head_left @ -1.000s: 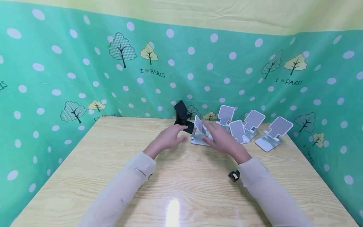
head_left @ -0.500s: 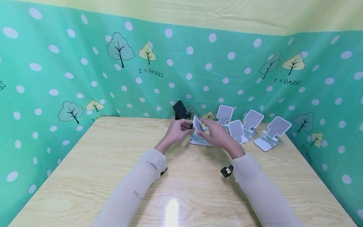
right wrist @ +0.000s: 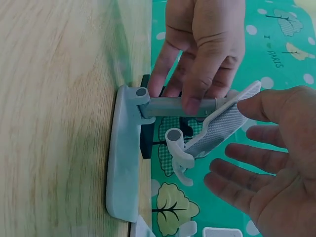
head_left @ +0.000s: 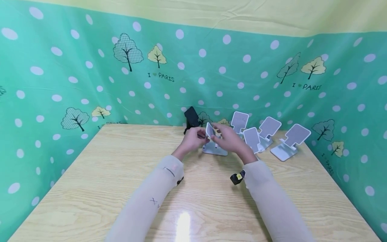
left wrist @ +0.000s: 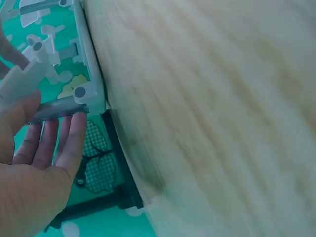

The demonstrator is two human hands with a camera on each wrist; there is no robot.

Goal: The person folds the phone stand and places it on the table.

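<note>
A white phone stand stands on the wooden table between my hands. Its hinged support arm rises from the base, and its grey-backed plate tilts at the top. My left hand pinches that arm, thumb on one side and fingers on the other. My right hand is on the other side of the plate. In the right wrist view, its thumb lies right at the plate's edge, while the fingers reach out, extended and spread.
A black phone stand is just behind my left hand. Several more white phone stands, including one at the far right and a nearer one, are to the right. A green patterned curtain hangs behind the table.
My left hand has moved right from beside the stand and now pinches its support arm. My right hand has shifted slightly left, staying by the plate.
</note>
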